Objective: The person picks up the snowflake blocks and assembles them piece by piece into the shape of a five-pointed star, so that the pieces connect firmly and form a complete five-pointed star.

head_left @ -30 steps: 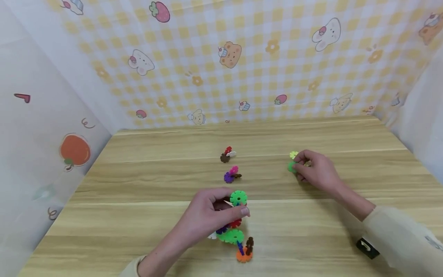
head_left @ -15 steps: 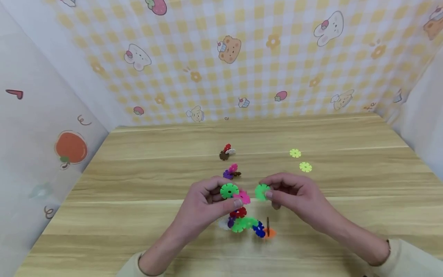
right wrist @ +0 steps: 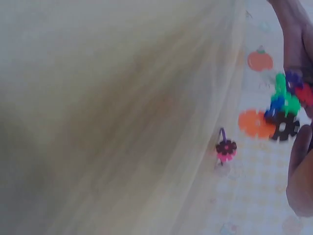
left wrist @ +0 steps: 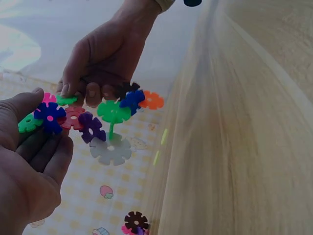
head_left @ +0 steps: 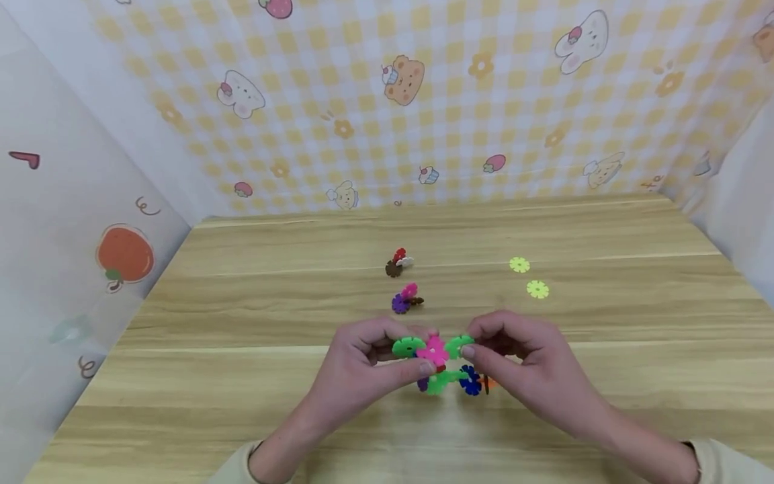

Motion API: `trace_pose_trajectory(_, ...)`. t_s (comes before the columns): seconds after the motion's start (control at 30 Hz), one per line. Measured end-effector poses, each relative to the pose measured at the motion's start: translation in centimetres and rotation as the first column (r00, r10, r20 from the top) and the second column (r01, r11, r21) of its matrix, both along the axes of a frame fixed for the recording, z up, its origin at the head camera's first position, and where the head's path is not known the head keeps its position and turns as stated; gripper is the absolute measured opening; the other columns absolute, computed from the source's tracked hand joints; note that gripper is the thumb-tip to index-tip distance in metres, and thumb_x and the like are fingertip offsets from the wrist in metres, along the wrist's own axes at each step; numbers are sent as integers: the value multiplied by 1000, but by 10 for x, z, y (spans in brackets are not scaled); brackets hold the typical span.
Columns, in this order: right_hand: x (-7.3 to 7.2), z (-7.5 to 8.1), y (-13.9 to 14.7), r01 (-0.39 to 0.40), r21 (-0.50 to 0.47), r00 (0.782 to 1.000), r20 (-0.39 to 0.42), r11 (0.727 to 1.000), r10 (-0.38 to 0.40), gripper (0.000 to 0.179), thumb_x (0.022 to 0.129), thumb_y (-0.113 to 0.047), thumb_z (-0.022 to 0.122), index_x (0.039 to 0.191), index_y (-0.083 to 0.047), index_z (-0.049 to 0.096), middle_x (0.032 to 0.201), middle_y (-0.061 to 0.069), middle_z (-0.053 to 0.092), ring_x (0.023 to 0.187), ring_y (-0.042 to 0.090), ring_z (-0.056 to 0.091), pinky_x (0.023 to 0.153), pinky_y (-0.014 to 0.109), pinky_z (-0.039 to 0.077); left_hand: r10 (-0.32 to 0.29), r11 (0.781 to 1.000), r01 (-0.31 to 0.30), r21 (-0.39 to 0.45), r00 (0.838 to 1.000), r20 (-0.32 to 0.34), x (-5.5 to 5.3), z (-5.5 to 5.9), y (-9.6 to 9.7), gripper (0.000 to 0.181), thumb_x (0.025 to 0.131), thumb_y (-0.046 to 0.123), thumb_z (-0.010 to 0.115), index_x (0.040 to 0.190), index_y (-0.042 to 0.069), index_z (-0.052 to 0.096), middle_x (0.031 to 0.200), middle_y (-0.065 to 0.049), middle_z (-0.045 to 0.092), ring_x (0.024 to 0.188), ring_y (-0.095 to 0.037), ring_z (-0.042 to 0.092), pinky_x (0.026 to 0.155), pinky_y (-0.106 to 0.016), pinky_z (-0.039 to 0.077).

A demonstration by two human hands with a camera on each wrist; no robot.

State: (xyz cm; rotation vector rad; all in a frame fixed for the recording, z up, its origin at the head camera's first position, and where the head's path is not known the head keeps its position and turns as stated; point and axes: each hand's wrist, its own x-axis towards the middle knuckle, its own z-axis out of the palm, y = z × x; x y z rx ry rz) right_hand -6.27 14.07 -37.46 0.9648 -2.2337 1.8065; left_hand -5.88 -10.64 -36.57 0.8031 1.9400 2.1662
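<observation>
My left hand (head_left: 369,366) pinches a chain of interlocking snowflake discs near its pink disc (head_left: 433,351), with a green disc (head_left: 408,347) beside the thumb. My right hand (head_left: 532,359) holds a second green disc (head_left: 458,347) between thumb and fingers, against the pink disc's edge; whether the two are slotted together I cannot tell. In the left wrist view the chain runs through a blue disc (left wrist: 50,118), a red disc (left wrist: 74,117), a purple disc (left wrist: 92,128), a white disc (left wrist: 111,149) and on to an orange disc (left wrist: 151,100). Fingers partly cover it.
Two yellow discs (head_left: 537,290) lie flat on the wooden table (head_left: 242,302) at the right. Behind the hands sit two small joined clusters, one purple, pink and brown (head_left: 401,303), the other brown, red and white (head_left: 394,268). A checked cloth (head_left: 302,101) hangs behind the table.
My right hand picked up the green disc beside the yellow ones and brought it left to the chain. The left hand has raised and turned the chain; its orange end swung right.
</observation>
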Motion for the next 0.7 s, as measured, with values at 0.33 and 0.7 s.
trace_pose_trajectory(0.33, 8, 2, -5, 82, 3, 991, -105, 997, -81, 35, 85, 18, 71, 98, -15, 73, 76, -6, 70, 63, 9, 60, 55, 21, 51, 53, 996, -62, -62, 990, -134, 2, 2, 1, 10, 89, 1, 78, 98, 0, 75, 100, -15, 77, 109, -25, 73, 72, -41, 63)
trace_pose_trajectory(0.7, 7, 8, -8, 64, 30, 987, -146, 997, -59, 36, 84, 16, 73, 98, -17, 75, 81, -6, 72, 65, 5, 61, 52, 18, 48, 33, 997, -37, -65, 998, -56, 3, 8, 0, 10, 89, 2, 78, 97, 0, 73, 99, -18, 76, 106, -28, 74, 79, -43, 62)
